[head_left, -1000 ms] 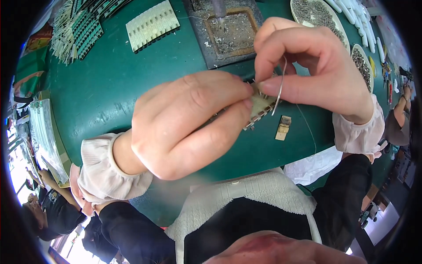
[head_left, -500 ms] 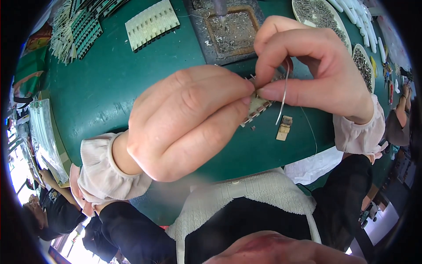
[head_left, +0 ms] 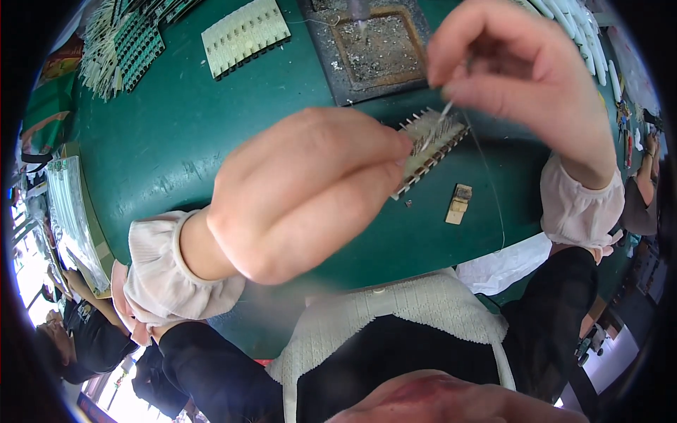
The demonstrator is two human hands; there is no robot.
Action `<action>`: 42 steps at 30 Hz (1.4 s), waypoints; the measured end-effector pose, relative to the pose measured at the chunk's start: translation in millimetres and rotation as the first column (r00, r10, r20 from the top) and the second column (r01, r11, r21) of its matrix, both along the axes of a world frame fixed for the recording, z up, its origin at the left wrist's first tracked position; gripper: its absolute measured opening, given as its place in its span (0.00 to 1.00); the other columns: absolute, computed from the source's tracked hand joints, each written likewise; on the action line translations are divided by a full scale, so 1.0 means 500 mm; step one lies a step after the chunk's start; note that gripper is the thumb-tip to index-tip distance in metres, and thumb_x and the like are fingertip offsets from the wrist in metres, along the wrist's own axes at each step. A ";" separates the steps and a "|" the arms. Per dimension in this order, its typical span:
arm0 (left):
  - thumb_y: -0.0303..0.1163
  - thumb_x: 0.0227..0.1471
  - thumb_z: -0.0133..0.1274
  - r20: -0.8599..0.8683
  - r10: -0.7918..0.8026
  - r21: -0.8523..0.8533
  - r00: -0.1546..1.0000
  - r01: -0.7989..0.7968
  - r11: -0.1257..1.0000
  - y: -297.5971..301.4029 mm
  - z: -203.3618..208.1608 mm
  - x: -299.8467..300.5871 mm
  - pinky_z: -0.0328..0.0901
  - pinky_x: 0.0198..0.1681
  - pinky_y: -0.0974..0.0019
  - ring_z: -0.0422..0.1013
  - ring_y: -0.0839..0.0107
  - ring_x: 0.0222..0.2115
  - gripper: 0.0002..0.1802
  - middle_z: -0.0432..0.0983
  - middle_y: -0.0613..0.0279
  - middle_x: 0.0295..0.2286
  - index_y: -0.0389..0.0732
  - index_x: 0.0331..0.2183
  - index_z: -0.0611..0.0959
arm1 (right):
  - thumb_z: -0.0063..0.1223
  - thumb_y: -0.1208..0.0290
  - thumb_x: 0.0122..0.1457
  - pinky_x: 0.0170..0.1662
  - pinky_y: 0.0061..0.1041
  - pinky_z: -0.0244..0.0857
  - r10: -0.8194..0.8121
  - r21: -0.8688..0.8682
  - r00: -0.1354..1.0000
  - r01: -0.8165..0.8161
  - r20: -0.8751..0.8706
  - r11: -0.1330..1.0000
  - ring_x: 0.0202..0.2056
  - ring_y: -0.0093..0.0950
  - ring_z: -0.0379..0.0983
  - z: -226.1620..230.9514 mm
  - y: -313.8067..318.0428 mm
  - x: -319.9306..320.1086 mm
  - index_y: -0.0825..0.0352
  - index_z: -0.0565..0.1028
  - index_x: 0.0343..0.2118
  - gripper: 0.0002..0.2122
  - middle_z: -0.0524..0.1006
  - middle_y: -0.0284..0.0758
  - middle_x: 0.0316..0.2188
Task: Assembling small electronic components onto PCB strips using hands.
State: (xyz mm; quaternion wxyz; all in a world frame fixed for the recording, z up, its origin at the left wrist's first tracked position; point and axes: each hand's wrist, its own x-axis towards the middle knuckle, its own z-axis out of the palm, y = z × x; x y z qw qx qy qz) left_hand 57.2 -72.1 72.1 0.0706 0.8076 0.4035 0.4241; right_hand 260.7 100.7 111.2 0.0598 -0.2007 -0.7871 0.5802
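My left hand (head_left: pixel 310 194) is closed, its thumb and fingers pinching the near-left end of a small pale circuit board panel (head_left: pixel 444 141). Dark parts line the panel's front edge, and thin pins stick up along its back edge. My right hand (head_left: pixel 529 88), slightly blurred, is raised above the panel's far-right end. Its thumb and index finger pinch a thin silvery wire (head_left: pixel 446 113), which slants down toward the panel. Whether the wire touches the panel I cannot tell. The left fingertips hide part of the panel.
A dark metal stand with a debris-filled tray (head_left: pixel 338 74) is at the back. Another pale board panel (head_left: pixel 247 37) lies left of it, with green boards (head_left: pixel 139 49) further left. A small wooden block (head_left: pixel 458 204) sits near the front. White tubes (head_left: pixel 580 35) lie far right.
My right hand has moved up and away from the panel, uncovering its right part. The wire has moved up with it. My left hand keeps its grip, nearly in place.
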 end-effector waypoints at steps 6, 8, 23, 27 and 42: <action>0.15 0.51 0.60 0.428 0.286 -0.603 0.858 0.035 0.797 0.013 0.014 0.001 0.71 0.42 0.67 0.77 0.67 0.36 0.09 0.81 0.52 0.38 0.29 0.37 0.82 | 0.57 0.84 0.61 0.31 0.13 0.63 -0.188 0.234 0.982 0.183 -0.001 0.955 0.26 0.13 0.69 0.008 0.002 0.033 0.70 0.75 0.41 0.07 0.77 0.30 0.31; 0.18 0.55 0.59 0.496 0.598 -0.822 0.629 0.119 0.557 0.031 0.010 -0.011 0.72 0.42 0.68 0.77 0.72 0.34 0.05 0.81 0.58 0.37 0.32 0.36 0.83 | 0.57 0.84 0.60 0.31 0.13 0.62 -0.171 0.262 0.985 0.171 -0.025 0.950 0.26 0.13 0.69 0.010 -0.024 0.017 0.70 0.75 0.41 0.07 0.77 0.30 0.31; 0.30 0.60 0.56 0.726 0.575 -0.688 0.378 0.422 0.591 0.049 0.004 -0.063 0.77 0.45 0.68 0.78 0.76 0.37 0.07 0.81 0.64 0.36 0.37 0.39 0.83 | 0.56 0.86 0.60 0.29 0.12 0.59 -0.057 0.510 0.980 0.148 -0.190 0.847 0.25 0.12 0.67 0.001 -0.043 -0.009 0.72 0.75 0.41 0.08 0.76 0.29 0.30; 0.29 0.60 0.56 0.739 0.568 -0.674 0.363 0.424 0.605 0.048 0.007 -0.063 0.77 0.45 0.68 0.78 0.75 0.37 0.08 0.81 0.63 0.37 0.36 0.40 0.83 | 0.56 0.86 0.60 0.28 0.11 0.58 -0.022 0.575 0.974 0.151 -0.226 0.804 0.25 0.12 0.67 0.001 -0.044 -0.011 0.72 0.75 0.41 0.08 0.76 0.29 0.30; 0.30 0.60 0.56 0.785 0.533 -0.612 0.315 0.529 0.588 0.051 0.015 -0.055 0.78 0.43 0.69 0.78 0.75 0.37 0.10 0.80 0.62 0.37 0.35 0.41 0.83 | 0.56 0.88 0.60 0.26 0.10 0.55 0.134 0.776 0.935 0.187 -0.329 0.603 0.24 0.11 0.65 -0.006 -0.038 -0.011 0.74 0.75 0.41 0.08 0.75 0.29 0.30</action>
